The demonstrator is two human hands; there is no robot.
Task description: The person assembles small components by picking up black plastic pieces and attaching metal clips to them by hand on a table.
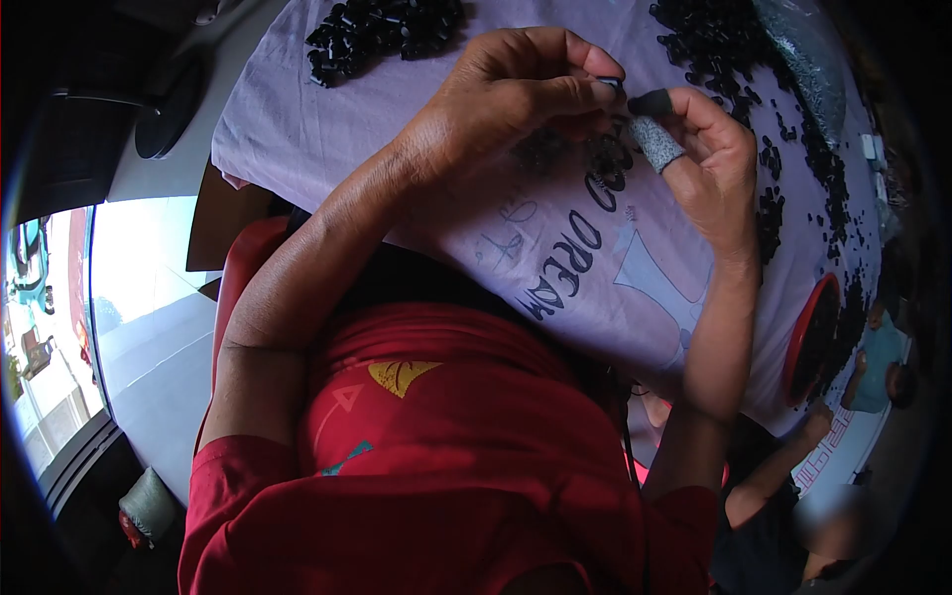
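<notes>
My left hand (526,94) pinches a small black part (610,82) between thumb and fingertips, above the cloth-covered table. Close beside it on the right is my right hand (706,149), with a black cover on one finger and a grey knit cover (655,144) on the thumb. Its covered fingertips are drawn together near the black part; what they hold, if anything, is too small to make out. Below both hands, more dark pieces (607,159) lie on the printed pinkish cloth (476,233), partly hidden by my fingers.
A heap of small black parts (382,35) lies at the far left of the table, and a larger spread (724,55) covers the right. A clear plastic bag (808,69) and a red-rimmed basin (813,327) stand there too. Other people (769,526) sit at lower right.
</notes>
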